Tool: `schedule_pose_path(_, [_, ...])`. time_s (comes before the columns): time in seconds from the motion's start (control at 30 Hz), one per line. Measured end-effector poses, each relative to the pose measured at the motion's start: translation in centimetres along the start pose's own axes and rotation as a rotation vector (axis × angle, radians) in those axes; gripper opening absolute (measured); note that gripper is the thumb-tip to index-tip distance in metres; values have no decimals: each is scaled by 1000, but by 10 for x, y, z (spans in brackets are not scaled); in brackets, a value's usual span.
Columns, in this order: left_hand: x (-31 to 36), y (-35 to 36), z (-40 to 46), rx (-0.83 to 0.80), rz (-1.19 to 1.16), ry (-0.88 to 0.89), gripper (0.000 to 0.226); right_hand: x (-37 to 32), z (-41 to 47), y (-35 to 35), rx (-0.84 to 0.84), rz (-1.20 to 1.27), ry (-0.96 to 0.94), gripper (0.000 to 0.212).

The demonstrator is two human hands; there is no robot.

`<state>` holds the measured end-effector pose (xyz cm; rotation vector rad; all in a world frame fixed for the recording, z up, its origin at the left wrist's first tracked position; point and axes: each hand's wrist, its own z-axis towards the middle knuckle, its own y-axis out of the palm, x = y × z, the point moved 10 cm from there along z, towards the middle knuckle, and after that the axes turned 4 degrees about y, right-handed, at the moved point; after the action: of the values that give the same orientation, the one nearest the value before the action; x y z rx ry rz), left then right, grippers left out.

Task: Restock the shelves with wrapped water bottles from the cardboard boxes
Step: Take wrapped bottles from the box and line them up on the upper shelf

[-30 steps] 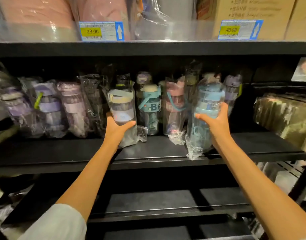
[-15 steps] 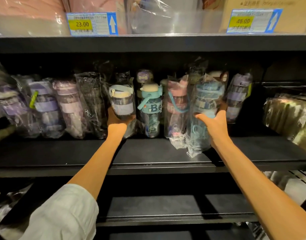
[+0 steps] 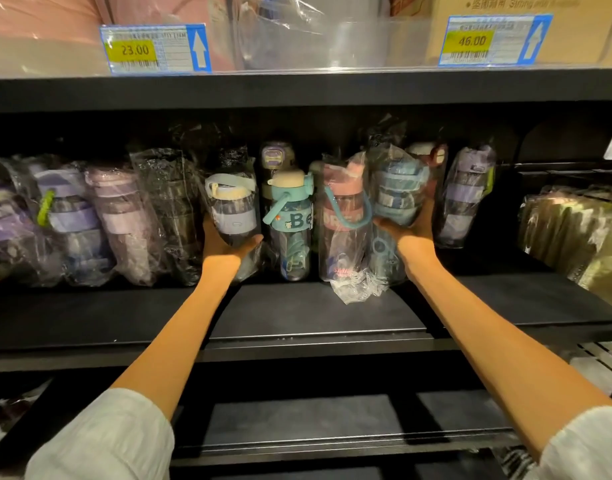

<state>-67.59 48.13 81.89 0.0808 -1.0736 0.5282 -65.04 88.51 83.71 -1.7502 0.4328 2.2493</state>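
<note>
My left hand (image 3: pixel 225 245) grips a wrapped dark bottle with a cream lid (image 3: pixel 232 209), set deep on the black shelf (image 3: pixel 297 313) in the row. My right hand (image 3: pixel 410 233) grips a wrapped blue bottle (image 3: pixel 396 194), pushed back between a pink-lidded bottle (image 3: pixel 342 216) and a purple one (image 3: pixel 465 197). A teal bottle (image 3: pixel 292 220) stands between my hands. More wrapped purple and dark bottles (image 3: pixel 117 216) line the shelf to the left.
The shelf above carries price tags (image 3: pixel 155 48) reading 23.00 and 46.00, pink goods and a cardboard box (image 3: pixel 526 8). Greenish wrapped packs (image 3: pixel 574 233) lie on the shelf at right. Lower black shelves (image 3: pixel 297 420) sit beneath my arms.
Both hands have pushed their bottles further back into the row. The blue bottle moved from the shelf's front edge in beside the pink one.
</note>
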Motion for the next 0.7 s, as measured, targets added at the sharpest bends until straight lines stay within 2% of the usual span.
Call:
schedule_pose_path(0.07, [-2, -2, 0, -10, 26, 2, 100, 1, 0, 5, -26, -66, 51, 100])
schedule_pose_path(0.1, [-3, -4, 0, -8, 40, 10, 102, -2, 3, 7, -35, -38, 19, 101])
schedule_pose_path(0.17, [-2, -6, -3, -7, 52, 1, 105, -8, 10, 6, -8, -46, -62, 92])
schedule_pose_path(0.37, [0, -17, -17, 6, 57, -27, 96, -16, 13, 10, -11, -67, -162, 90])
schedule_pose_path(0.4, [-2, -20, -22, 16, 76, -62, 87, -16, 15, 12, -20, -74, -166, 89])
schedule_pose_path(0.43, [-4, -23, -28, 32, 93, -87, 69, -16, 17, 13, -31, -71, -173, 88])
schedule_pose_path(0.47, [-9, -24, -32, 32, 128, -131, 38, -15, 19, 13, -32, -76, -185, 88])
schedule_pose_path(0.5, [-7, -25, -37, 22, 169, -153, 16, -13, 19, 13, -30, -78, -189, 89])
schedule_pose_path(0.53, [-11, -24, -40, 9, 211, -184, 34, -12, 19, 11, -24, -85, -191, 90])
schedule_pose_path(0.57, [-6, -25, -44, 0, 256, -179, 40, -11, 19, 12, -27, -107, -189, 91])
schedule_pose_path(0.7, [16, -32, -60, -31, 406, -109, 33, -14, 14, 10, -44, -165, -219, 93])
